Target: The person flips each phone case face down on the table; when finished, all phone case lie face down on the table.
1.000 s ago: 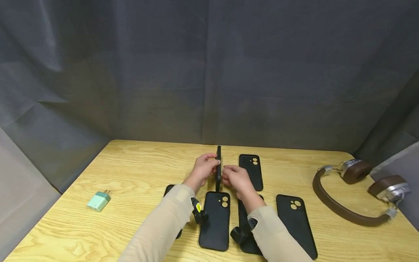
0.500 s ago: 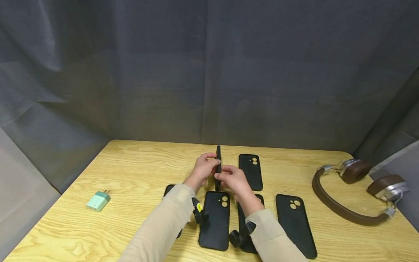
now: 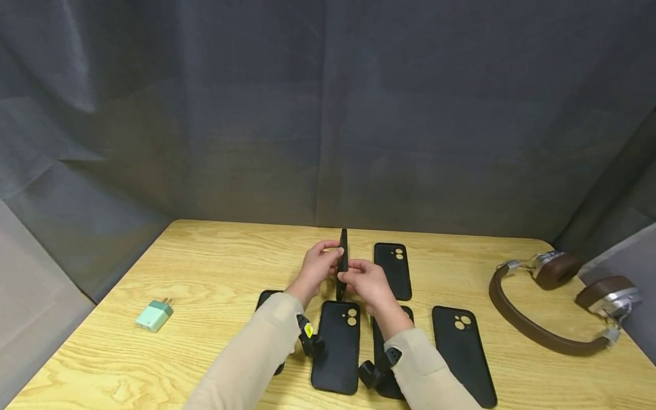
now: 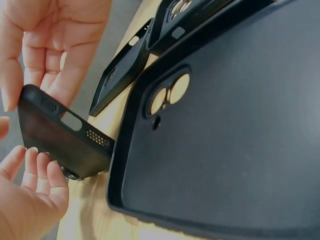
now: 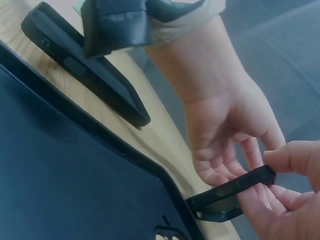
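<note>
Both hands hold a black phone case [image 3: 344,239] upright, with its narrow side toward me, above the middle of the table. My left hand [image 3: 316,267] pinches its upper part from the left. From the right, my right hand [image 3: 370,285] pinches it lower down, its thumb on the near edge. In the left wrist view, speaker holes and a port cutout show on the end of the case [image 4: 65,132]. Side button bumps on the case [image 5: 230,189] appear in the right wrist view. Just in front lies another black phone case [image 3: 335,347] with two camera holes.
More black cases lie around: a back case [image 3: 392,273], a right case [image 3: 461,353], one partly under the right wrist [image 3: 390,390], one under the left sleeve [image 3: 265,298]. A green plug adapter [image 3: 155,315] is at left, brown headphones [image 3: 533,324] at right.
My right hand has moved in slightly from the right and now pinches the upright phone case. The left hand keeps its hold, almost still.
</note>
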The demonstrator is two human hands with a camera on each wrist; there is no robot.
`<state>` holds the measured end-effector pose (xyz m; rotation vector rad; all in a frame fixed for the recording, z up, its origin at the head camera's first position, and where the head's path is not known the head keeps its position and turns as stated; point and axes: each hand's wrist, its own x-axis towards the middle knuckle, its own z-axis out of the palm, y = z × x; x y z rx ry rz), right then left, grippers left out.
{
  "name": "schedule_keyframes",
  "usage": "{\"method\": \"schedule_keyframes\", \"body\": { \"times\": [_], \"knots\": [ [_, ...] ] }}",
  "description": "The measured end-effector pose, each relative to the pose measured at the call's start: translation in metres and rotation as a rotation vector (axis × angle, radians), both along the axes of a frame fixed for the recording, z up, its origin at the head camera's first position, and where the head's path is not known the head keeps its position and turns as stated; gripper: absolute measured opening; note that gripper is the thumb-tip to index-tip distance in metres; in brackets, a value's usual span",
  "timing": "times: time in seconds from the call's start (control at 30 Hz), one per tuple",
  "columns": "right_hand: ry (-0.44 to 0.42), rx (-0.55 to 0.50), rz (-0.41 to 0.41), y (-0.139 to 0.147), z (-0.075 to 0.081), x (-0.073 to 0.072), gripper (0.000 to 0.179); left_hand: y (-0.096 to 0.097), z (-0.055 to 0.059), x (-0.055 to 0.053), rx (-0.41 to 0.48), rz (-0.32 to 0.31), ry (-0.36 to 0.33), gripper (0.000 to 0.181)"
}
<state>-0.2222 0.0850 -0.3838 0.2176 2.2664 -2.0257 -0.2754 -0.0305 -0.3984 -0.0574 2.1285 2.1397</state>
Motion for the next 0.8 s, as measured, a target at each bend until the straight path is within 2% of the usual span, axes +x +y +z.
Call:
{"method": "schedule_keyframes", "body": {
  "times": [0.27,0.5,0.8],
  "knots": [
    [0.013,-0.037,-0.020,0.003,0.011,0.000,0.046,-0.006,-0.005,0.001,0.027,0.032,-0.023,0.036],
    [0.041,-0.116,-0.040,0.003,0.021,0.000,0.042,-0.006,-0.008,0.003,0.108,0.007,-0.082,0.039],
    [0.047,-0.174,-0.063,0.002,0.026,0.001,0.040,0.000,-0.010,0.002,0.195,-0.030,-0.072,0.042]
  ]
}}
